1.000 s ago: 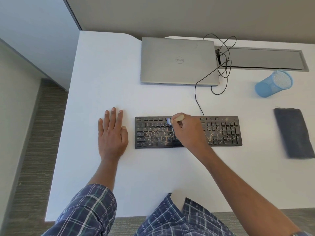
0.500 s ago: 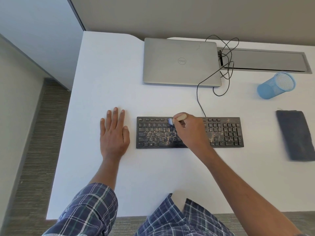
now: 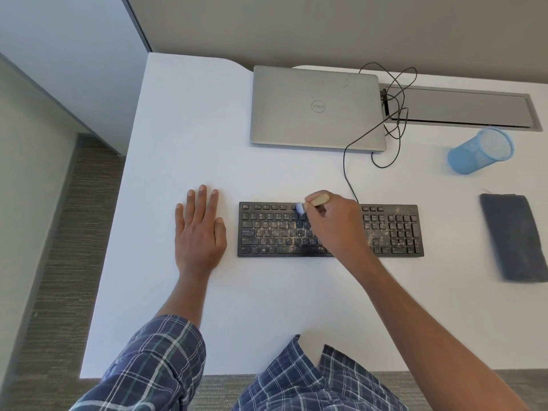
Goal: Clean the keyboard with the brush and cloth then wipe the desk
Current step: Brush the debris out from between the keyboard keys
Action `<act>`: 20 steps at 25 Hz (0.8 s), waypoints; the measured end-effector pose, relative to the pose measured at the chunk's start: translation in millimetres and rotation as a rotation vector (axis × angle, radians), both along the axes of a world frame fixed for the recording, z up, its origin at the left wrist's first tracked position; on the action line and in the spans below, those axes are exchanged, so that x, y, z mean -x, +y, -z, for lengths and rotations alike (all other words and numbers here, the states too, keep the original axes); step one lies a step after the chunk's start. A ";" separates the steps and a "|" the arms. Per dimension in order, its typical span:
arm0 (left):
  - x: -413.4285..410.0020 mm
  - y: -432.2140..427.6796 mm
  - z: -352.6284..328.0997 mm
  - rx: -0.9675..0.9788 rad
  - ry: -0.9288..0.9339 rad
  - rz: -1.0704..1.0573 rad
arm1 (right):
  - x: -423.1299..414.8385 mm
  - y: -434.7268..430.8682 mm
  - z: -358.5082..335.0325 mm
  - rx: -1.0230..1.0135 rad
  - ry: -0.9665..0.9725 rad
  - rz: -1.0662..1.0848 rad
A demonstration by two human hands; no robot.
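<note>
We see right hand (image 3: 335, 223) fingers curled round brush (image 3: 314, 202), tip on dusty keyboard (image 3: 394, 232) at frame centre; left hand (image 3: 200, 232) flat on desk (image 3: 281, 307), fingers straight.

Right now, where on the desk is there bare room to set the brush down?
Bare desk: left of the laptop beyond the left hand; between laptop and keyboard; between keyboard and the near edge. Crowded on the right: cable, blue cup and cloth.
</note>
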State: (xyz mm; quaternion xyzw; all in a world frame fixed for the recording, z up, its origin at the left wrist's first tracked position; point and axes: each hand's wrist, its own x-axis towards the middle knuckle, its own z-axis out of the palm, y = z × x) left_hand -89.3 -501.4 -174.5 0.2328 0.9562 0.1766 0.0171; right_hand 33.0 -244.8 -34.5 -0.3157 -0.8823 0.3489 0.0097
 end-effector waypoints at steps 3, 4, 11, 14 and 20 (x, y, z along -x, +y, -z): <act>0.0 -0.2 0.6 0.003 0.004 0.003 | 0.8 -2.7 1.7 -0.003 -0.043 -0.032; 0.1 -0.3 0.7 0.004 0.006 0.002 | -1.0 -3.2 3.5 -0.006 -0.071 -0.050; 0.2 0.4 -0.1 0.003 0.000 0.001 | -2.4 0.7 -1.8 0.008 -0.057 -0.033; -0.2 -0.4 -0.2 0.003 -0.006 0.000 | 6.5 -3.0 -1.8 0.056 0.017 0.014; -0.1 0.0 -0.3 -0.005 -0.006 -0.002 | 2.9 -12.2 18.3 0.057 -0.039 -0.089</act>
